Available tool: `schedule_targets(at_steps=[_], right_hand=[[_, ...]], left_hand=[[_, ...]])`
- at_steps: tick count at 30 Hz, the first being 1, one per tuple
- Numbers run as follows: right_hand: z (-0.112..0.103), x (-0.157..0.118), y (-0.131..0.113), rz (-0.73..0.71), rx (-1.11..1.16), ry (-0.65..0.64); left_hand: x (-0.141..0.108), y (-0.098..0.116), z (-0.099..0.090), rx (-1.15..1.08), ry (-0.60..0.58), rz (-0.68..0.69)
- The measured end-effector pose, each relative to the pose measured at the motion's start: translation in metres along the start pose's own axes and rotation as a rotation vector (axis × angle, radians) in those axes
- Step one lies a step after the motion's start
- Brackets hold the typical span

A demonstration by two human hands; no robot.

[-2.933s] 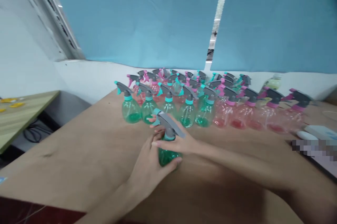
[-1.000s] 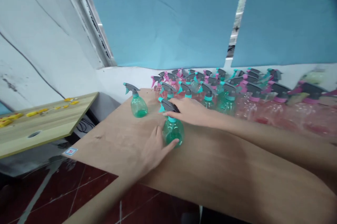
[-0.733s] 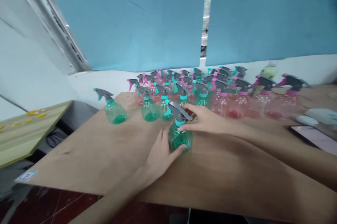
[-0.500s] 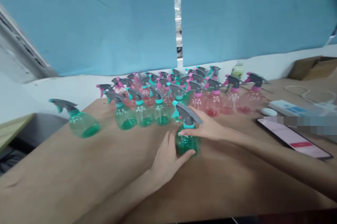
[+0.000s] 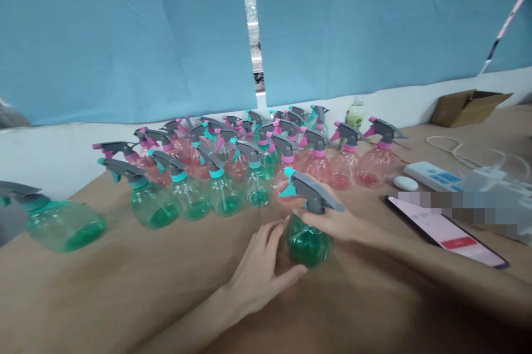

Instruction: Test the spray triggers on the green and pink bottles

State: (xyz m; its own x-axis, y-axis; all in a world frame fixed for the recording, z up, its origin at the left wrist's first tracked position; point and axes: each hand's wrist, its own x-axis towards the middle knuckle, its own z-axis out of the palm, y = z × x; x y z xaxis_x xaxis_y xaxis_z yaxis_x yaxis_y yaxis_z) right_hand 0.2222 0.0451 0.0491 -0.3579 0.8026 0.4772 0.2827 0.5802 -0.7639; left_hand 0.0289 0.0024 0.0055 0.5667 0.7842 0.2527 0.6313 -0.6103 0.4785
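Observation:
A green spray bottle [image 5: 310,240] with a grey head and teal trigger stands near the middle of the table. My right hand [image 5: 328,221] is wrapped round its neck from behind, just below the head. Beside the bottle's left side is my left hand [image 5: 261,271], its fingers and thumb spread and nothing held in it. Several green spray bottles [image 5: 224,196] form the front left row behind the hands, and several pink ones [image 5: 318,165] stand to the right and behind. One more green bottle [image 5: 66,226] sits apart at the far left.
On the right of the wooden table [image 5: 124,293] lie a phone [image 5: 449,232], a white round object [image 5: 405,183], a power strip [image 5: 434,175] and cables. A cardboard box [image 5: 465,107] and a yellow-green labelled bottle [image 5: 354,116] are at the back.
The view has shifted right and closer. My left hand has come away from the bottle and opened wider. My right hand has closed round the bottle's neck.

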Motion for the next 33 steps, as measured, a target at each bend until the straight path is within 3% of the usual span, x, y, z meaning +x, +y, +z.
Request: schedule_targets(at_steps=[6,13,18,24,33], right_hand=[[-0.002,0.005,0.008,-0.003,-0.063,0.086],[-0.007,0.007,-0.004,0.062,-0.149,0.059],[-0.008,0.008,-0.006,0.001,-0.161,0.098],[-0.010,0.010,-0.011,0.018,-0.054,0.037],[-0.008,0.007,0.000,0.055,-0.024,-0.014]], left_hand=[[-0.005,-0.014,-0.002,0.210,-0.077,-0.039],[-0.003,-0.010,-0.001,0.317,-0.126,-0.063],[-0.003,-0.011,-0.001,0.346,-0.138,-0.064],[-0.002,-0.011,-0.002,0.354,-0.140,-0.040],[-0.002,-0.012,-0.001,0.357,-0.121,-0.021]])
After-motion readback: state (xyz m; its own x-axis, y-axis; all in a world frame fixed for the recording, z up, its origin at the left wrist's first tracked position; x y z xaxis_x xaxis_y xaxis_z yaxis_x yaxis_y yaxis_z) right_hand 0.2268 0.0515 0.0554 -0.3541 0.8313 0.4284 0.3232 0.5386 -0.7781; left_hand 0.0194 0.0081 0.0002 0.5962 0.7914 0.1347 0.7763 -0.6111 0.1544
